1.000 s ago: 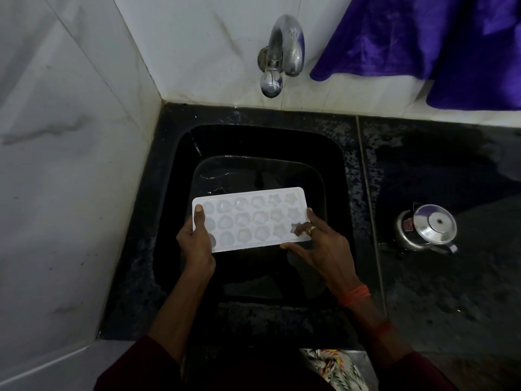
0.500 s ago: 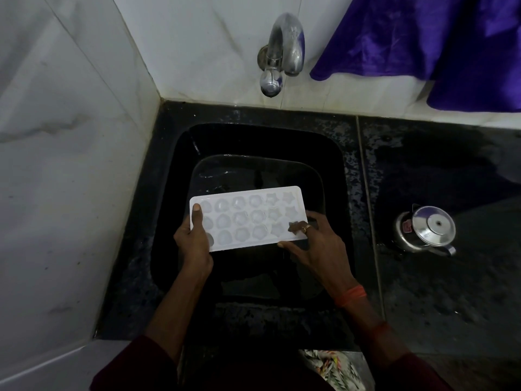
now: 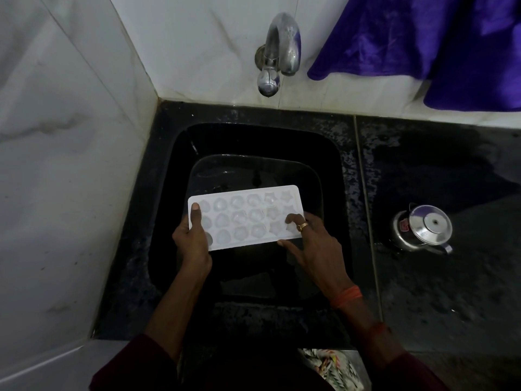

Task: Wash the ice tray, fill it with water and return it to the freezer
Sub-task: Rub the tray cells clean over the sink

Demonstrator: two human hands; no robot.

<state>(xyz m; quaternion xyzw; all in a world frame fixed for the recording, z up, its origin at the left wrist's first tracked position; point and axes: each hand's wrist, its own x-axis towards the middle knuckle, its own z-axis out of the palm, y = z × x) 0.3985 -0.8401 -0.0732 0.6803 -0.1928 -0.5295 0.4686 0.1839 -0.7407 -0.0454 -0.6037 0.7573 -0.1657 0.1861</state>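
A white ice tray (image 3: 245, 217) with round and star-shaped moulds is held flat over the black sink (image 3: 329, 153). My left hand (image 3: 193, 239) grips its left end, thumb lying on top of the tray. My right hand (image 3: 313, 244) holds the right end, with a curled finger bearing a ring pressed onto a star mould and the thumb along the tray's near edge. The steel tap (image 3: 277, 52) juts from the wall above the sink, and no water runs from it.
A clear tub (image 3: 214, 167) sits inside the sink under the tray. On the wet black counter (image 3: 423, 292) to the right stands a small steel pot with a lid (image 3: 423, 231). A purple cloth (image 3: 423, 43) hangs at the upper right. White tiled walls close the left and back.
The tray and both hands have shifted slightly left and toward me. The right fingers have moved over the star moulds at the tray's right end.
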